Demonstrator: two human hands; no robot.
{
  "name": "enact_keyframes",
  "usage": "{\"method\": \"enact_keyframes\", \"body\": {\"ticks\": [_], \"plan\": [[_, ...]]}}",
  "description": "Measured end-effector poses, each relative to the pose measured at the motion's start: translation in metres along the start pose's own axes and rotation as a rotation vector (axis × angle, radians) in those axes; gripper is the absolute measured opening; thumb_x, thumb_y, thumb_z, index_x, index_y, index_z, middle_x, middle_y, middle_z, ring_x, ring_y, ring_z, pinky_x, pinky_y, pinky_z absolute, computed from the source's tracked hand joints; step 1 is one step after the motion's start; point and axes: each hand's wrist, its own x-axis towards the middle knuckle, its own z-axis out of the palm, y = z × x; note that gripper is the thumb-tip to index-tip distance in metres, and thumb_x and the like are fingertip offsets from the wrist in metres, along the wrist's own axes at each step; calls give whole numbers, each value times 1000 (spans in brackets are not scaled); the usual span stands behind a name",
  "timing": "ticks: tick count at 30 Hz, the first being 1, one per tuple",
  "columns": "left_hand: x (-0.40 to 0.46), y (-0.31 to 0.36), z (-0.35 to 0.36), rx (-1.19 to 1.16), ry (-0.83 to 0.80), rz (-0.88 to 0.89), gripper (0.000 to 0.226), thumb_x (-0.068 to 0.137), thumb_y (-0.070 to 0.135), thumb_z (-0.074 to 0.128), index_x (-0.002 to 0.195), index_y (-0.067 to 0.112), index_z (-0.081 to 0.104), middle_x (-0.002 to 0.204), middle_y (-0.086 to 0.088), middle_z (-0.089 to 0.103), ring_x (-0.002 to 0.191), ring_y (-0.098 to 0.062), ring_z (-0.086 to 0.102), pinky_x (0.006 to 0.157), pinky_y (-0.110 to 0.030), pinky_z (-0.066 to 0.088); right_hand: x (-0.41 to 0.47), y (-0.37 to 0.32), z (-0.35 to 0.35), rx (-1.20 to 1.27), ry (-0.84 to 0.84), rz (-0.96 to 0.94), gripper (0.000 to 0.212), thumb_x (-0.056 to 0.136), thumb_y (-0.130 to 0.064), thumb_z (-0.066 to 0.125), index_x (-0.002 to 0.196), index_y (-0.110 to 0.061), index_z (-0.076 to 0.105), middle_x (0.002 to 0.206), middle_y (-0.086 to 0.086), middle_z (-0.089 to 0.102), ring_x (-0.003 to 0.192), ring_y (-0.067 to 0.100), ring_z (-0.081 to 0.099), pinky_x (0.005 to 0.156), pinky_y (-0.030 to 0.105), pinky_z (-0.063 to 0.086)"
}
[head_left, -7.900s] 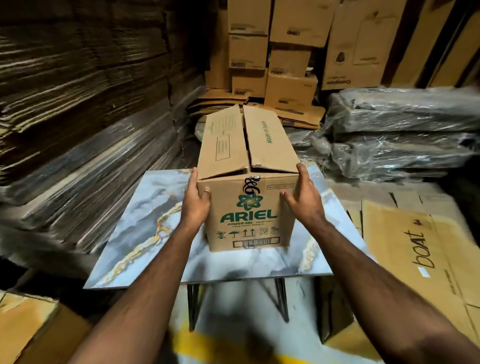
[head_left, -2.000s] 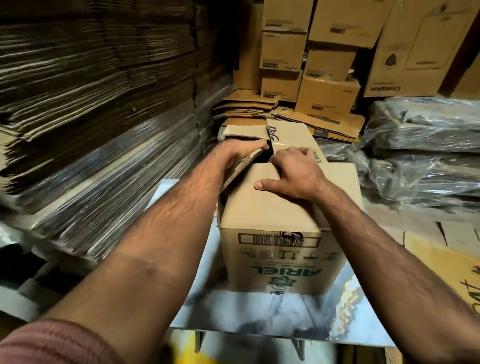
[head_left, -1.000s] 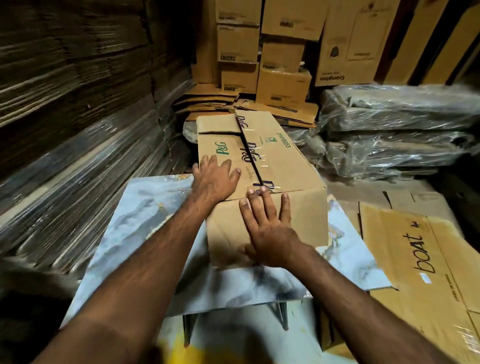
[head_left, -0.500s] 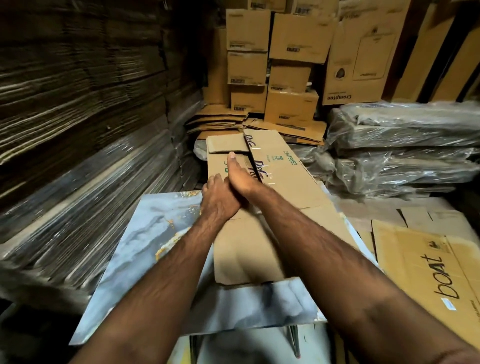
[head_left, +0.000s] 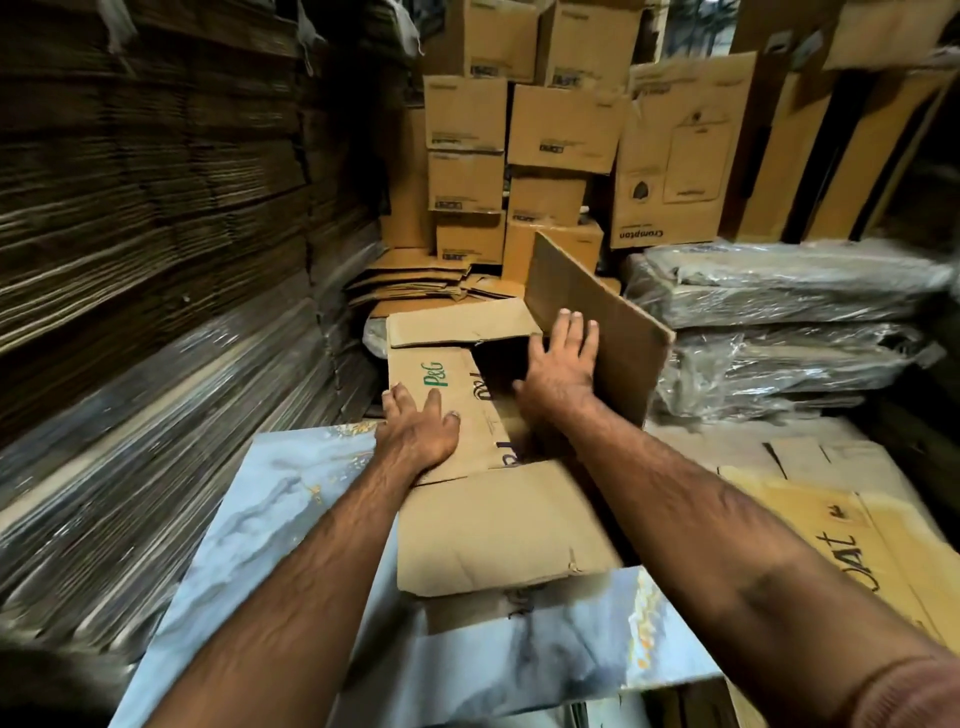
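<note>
A brown cardboard box (head_left: 498, 530) with P&G print lies on its side on a marble-patterned table (head_left: 291, 525), its flaps pointing away from me. My left hand (head_left: 418, 434) presses flat on the left flap near the P&G logo. My right hand (head_left: 558, 369) lies with straight, spread fingers against the inner face of the right flap (head_left: 618, 332), which stands swung up and outward. Between the flaps the dark inside of the box shows. The far small flap (head_left: 457, 322) lies flat.
Tall stacks of flattened cardboard (head_left: 156, 260) fill the left side. Sealed cartons (head_left: 561, 130) are piled at the back. Plastic-wrapped bundles (head_left: 789, 322) lie at the right, and flat cardboard sheets (head_left: 841, 519) lie beside the table's right edge.
The right flap, lying flat half a second ago, now stands swung up with my right hand against it. My left hand stays pressed on the left flap.
</note>
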Motion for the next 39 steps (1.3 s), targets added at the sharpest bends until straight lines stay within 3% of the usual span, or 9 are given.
{"method": "enact_keyframes", "body": {"ticks": [6,10,13,16,20,22,25,30,39], "plan": [[9,18,-4,13,-94,-92,67,101,54,31,157,26,6,157,-27,-23,147,-43,-18,118,-54,7,12,72,43,299,-265,25,75,96,-7,44,157,-10,2,152,27,34,136,39,41,111,48,35],[20,31,-4,28,-111,-178,72,97,58,36,155,26,9,157,-28,-22,146,-48,-13,116,-59,8,20,76,48,259,-222,-34,68,97,4,31,157,-8,2,141,26,50,126,35,53,107,45,41],[33,35,-10,6,-98,-214,77,94,59,44,154,22,11,158,-27,-16,146,-49,-5,115,-61,13,22,70,55,107,-215,-28,67,98,-1,34,156,-5,1,153,30,29,140,41,35,113,56,33],[52,31,-17,-101,-20,-244,72,91,57,52,146,19,23,156,-24,8,141,-42,20,112,-54,30,28,62,54,-94,-181,-66,75,99,-22,45,157,-12,-1,163,22,-7,151,38,-5,116,65,2],[81,20,-22,-293,35,-329,88,83,60,62,145,13,22,144,-17,34,130,-35,42,100,-42,41,53,43,57,-231,-162,-338,83,98,-41,49,158,-20,-4,165,13,-8,152,31,-6,114,61,-15],[99,17,-25,-352,30,-392,96,81,59,65,147,7,19,146,-18,39,132,-35,44,105,-41,41,68,32,60,-212,-205,-404,77,100,-35,46,158,-17,-2,166,10,-5,153,26,-1,116,58,-14],[121,9,-28,-365,75,-456,61,90,45,51,135,7,39,138,-17,51,124,-34,52,100,-38,44,90,17,73,-129,-276,-468,78,100,-33,49,158,-17,0,166,10,-6,153,26,-2,121,52,-5],[130,4,-12,-262,155,-468,41,101,29,30,132,5,46,137,-19,51,122,-38,51,95,-43,41,127,1,85,-53,-380,-446,92,96,-35,58,157,-23,-10,162,16,-19,151,33,-15,122,52,-3],[144,-9,2,-219,243,-408,40,103,35,30,124,4,47,125,-21,58,111,-37,57,81,-38,40,175,-17,99,-94,-5,-431,91,94,-38,55,157,-26,-10,164,11,-6,150,37,-5,120,59,-3]]}}
